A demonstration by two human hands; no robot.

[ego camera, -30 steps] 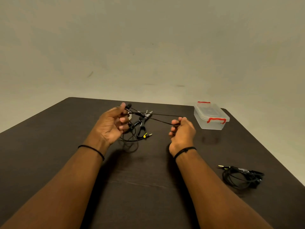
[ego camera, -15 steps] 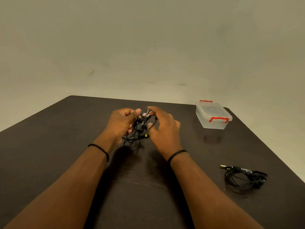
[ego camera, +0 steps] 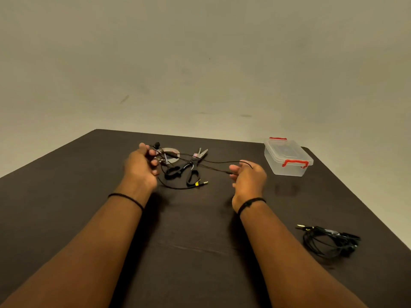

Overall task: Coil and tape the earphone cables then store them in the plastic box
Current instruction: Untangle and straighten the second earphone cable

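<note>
Two hands work above one dark worktop (ego camera: 66,207). The left hand (ego camera: 141,166) has its grip curled round the earbud end of one black earphone cable (ego camera: 213,162). Just behind it lies one roll of tape (ego camera: 171,152), then one pair of black-handled scissors (ego camera: 189,168), with the cable's yellow-banded plug (ego camera: 201,183) resting nearby on the worktop. The cable runs taut across to the right hand (ego camera: 249,180), whose grip is partly closed, thumb and fingers pinching it. Farther right stands one clear plastic box (ego camera: 288,157), lid on, with two red clasps. A second earphone cable (ego camera: 331,240) lies bundled near the right edge.
</note>
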